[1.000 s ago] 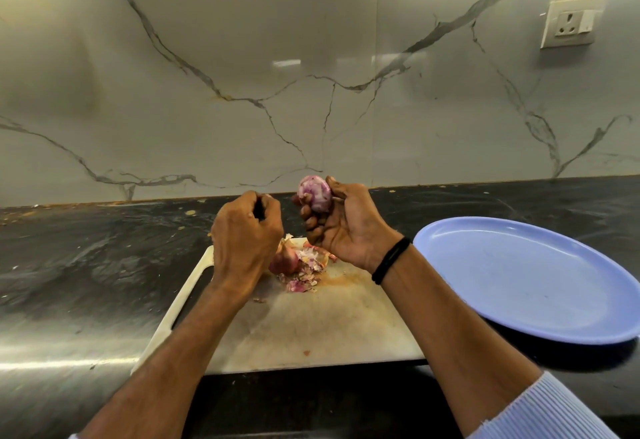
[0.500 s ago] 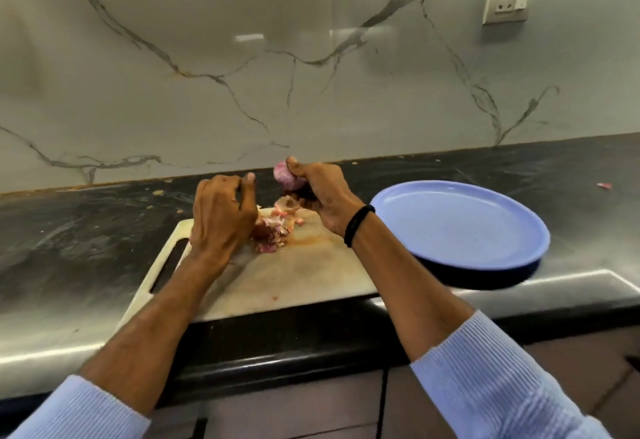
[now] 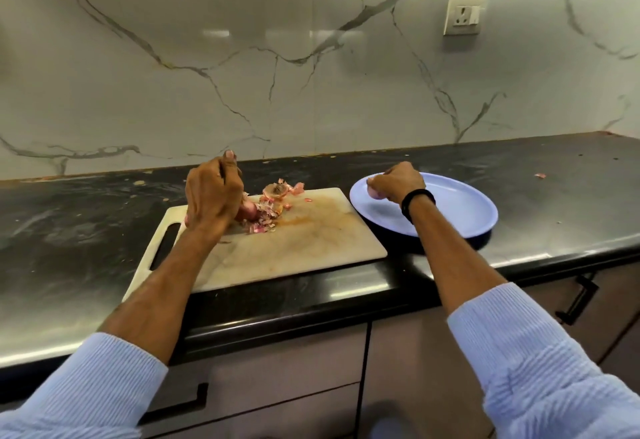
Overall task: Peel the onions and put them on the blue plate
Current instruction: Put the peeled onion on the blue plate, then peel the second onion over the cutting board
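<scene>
While the right hand (image 3: 396, 184) curls around a peeled onion (image 3: 372, 192) over the blue plate (image 3: 460, 211)'s left edge, the left hand (image 3: 211, 196) clenches a dark handle (image 3: 224, 177) above the cutting board (image 3: 311, 248), half-hiding a second onion (image 3: 248, 212) beneath it; peel scraps (image 3: 275, 192) lie just right.

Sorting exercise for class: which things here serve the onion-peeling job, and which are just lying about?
Job: peeled onion in right hand, blue plate, second onion, cutting board, peels, left hand gripping dark tool.
Lying about: wall socket, cupboard handle, counter scrap.
</scene>
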`<state>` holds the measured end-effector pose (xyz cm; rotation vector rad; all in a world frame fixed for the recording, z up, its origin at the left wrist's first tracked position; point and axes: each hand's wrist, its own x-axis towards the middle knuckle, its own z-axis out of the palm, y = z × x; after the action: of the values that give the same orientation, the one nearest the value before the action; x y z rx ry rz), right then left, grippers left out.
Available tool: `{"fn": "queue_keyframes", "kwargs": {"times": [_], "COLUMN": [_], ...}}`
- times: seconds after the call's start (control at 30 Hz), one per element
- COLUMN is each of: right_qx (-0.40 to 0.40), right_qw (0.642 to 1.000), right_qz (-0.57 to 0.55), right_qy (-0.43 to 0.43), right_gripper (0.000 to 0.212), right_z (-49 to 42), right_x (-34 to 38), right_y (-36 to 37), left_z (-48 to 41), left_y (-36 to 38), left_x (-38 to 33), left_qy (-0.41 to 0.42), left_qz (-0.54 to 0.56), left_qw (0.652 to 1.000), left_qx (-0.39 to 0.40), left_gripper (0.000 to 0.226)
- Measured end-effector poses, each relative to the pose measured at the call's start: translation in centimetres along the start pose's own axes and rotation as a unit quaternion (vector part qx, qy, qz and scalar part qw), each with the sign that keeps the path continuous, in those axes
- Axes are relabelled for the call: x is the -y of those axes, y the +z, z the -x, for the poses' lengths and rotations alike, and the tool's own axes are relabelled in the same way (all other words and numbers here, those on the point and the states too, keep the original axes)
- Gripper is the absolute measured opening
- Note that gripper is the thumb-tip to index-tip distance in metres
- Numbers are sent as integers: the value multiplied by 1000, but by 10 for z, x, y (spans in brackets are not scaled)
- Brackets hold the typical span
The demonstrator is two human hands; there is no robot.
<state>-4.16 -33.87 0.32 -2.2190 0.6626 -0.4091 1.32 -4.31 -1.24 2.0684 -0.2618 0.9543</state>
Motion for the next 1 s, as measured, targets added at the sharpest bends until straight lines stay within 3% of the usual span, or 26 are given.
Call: {"fn": "queue_keyframes", "kwargs": {"times": [0.17, 0.27, 0.33, 0.43, 0.57, 0.7, 0.77, 0.87, 1.0], "right_qx": [23, -46, -70, 21, 168, 186, 204, 217, 217], "right_qw": [994, 985, 983, 972, 930, 923, 916, 913, 923], "right_qz": [110, 156, 115, 46, 100, 150, 164, 140, 70], "right_qy": [-5, -58, -122, -228, -310, -301, -304, -316, -310], "right_gripper": [32, 27, 24, 34, 54, 59, 47, 29, 26], "right_z": [8, 16, 22, 39, 61, 59, 57, 59, 62], "right_x": [1, 15, 32, 69, 107, 119, 121, 122, 120], "right_y": [-3, 1, 15, 48, 104, 138, 139, 136, 131], "left_z": [-8, -13, -15, -16, -16, -18, -18, -20, -19], "left_y": [-7, -9, -9, -8, -8, -7, -7, -8, -10], "left_x": [2, 3, 4, 5, 7, 8, 8, 8, 7], "left_qy": [-82, -109, -122, -135, -147, -161, -168, -172, -165], "left_qz": [57, 89, 105, 125, 138, 152, 158, 169, 174], "left_qw": [995, 990, 987, 983, 979, 974, 971, 969, 969], "left_qx": [-11, -14, -14, -18, -27, -50, -57, -60, -60], "left_gripper": [53, 54, 56, 57, 58, 59, 58, 57, 55]}}
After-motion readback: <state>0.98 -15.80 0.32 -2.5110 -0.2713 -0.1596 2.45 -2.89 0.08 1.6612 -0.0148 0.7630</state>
